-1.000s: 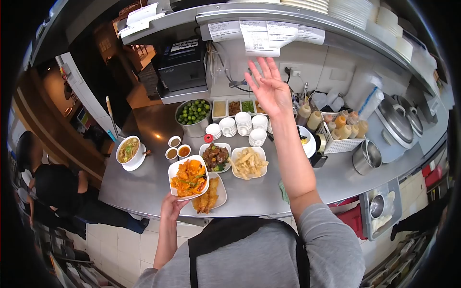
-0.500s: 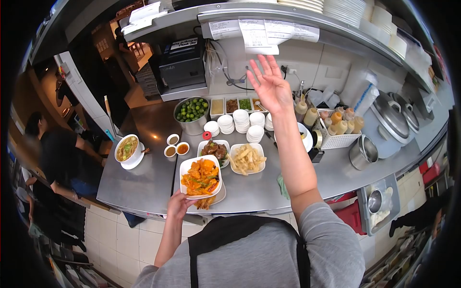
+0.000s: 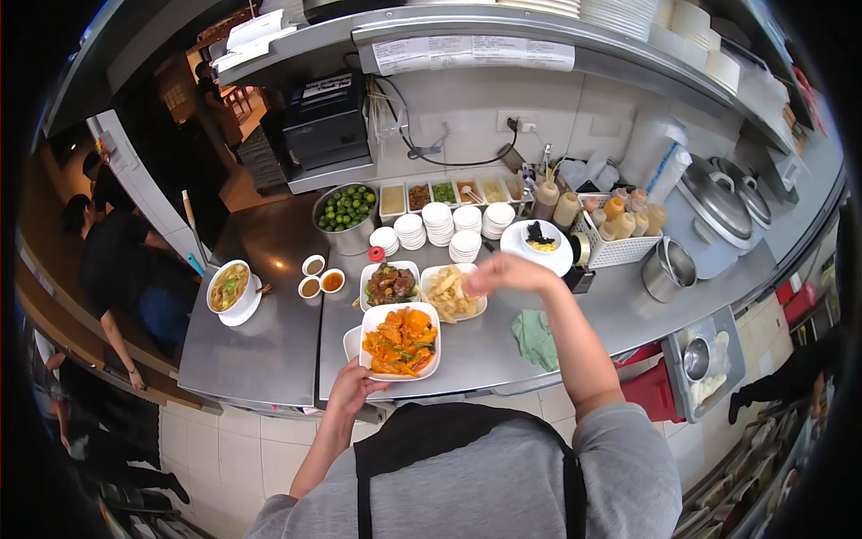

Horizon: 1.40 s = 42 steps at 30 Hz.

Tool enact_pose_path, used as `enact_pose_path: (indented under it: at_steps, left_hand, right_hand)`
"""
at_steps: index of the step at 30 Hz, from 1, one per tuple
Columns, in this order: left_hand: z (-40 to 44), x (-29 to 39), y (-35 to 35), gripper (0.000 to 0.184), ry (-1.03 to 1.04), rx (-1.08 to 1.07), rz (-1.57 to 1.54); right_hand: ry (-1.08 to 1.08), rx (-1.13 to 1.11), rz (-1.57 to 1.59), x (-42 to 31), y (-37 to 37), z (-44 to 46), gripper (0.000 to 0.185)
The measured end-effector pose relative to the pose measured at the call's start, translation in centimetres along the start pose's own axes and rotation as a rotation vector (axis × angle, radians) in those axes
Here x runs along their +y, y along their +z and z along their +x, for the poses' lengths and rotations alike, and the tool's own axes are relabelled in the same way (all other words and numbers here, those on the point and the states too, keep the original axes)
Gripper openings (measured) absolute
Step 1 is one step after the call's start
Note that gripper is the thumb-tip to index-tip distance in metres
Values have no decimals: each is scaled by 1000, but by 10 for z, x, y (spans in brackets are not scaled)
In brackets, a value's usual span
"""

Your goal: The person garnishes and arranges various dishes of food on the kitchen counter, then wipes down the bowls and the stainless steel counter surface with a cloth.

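My left hand (image 3: 353, 386) grips the near left edge of a square white bowl of orange, saucy food (image 3: 401, 340), held over the counter's front part. Under it, another white dish (image 3: 353, 343) is mostly hidden. My right hand (image 3: 510, 273) is bent down over the right side of a white bowl of fries (image 3: 449, 292); its fingertips are blurred, and whether they touch the fries I cannot tell. Just left of the fries stands a white bowl of dark glazed meat (image 3: 390, 284) with green vegetables.
A soup bowl (image 3: 230, 287) and small sauce cups (image 3: 332, 280) stand at left. Behind are a pot of green limes (image 3: 347, 214), stacked white saucers (image 3: 437, 223) and a basket of sauce bottles (image 3: 620, 235). A green cloth (image 3: 535, 340) lies right. A person (image 3: 121, 260) stands at far left.
My right hand has come down from the order slips, which now lie flat along the shelf edge, to the fries. My left hand has moved the bowl of orange food slightly right.
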<state>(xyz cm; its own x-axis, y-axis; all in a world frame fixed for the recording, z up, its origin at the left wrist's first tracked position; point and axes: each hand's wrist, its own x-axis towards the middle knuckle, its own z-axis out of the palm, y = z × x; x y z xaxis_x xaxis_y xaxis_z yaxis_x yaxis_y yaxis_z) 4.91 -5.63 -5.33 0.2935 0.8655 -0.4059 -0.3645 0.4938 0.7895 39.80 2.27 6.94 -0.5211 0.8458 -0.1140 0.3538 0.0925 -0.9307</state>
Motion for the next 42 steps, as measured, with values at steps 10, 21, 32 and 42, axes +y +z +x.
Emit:
enact_pose_path:
  at_steps: [10, 21, 32, 42]
  left_hand:
    - [21, -19, 60, 41, -211, -306, 186]
    - [47, -85, 123, 41, -406, -486, 172]
    - [103, -126, 234, 39, -401, -488, 200]
    - [229, -228, 389, 47, -576, -452, 88]
  right_hand:
    - [22, 861, -954, 242, 106, -95, 27]
    - [255, 1193, -618, 235, 116, -214, 19]
    - [468, 994, -928, 320, 9, -208, 31]
    - [3, 922, -650, 307, 18, -294, 40]
